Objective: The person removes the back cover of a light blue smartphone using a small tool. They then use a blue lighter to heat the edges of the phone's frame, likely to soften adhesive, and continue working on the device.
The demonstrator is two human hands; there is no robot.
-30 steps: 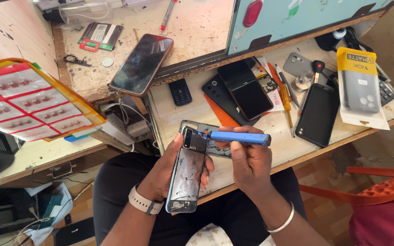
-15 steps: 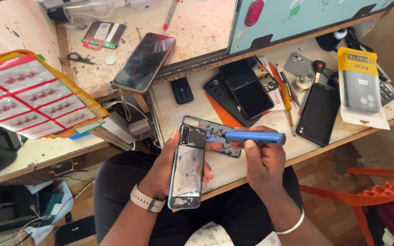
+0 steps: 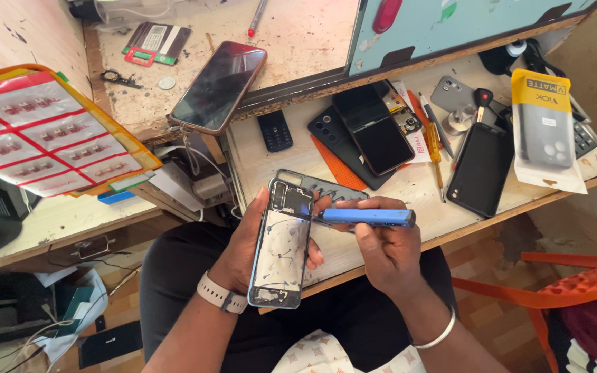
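Note:
My left hand grips an opened phone body upright over my lap, its bare silvery inside facing me. My right hand holds a blue electric screwdriver sideways, its tip touching the phone's upper right edge. A grey phone back cover lies on the lower shelf just behind the held phone, partly hidden by it.
The lower shelf carries a small black keypad phone, stacked dark phones, a black phone, an orange mat, small tools and a yellow-topped case package. A large phone lies on the upper bench. A red-and-white parts sheet sits left.
The view has shifted slightly. My hands with the phone and screwdriver have stayed nearly in place, the screwdriver tip still at the phone's top edge.

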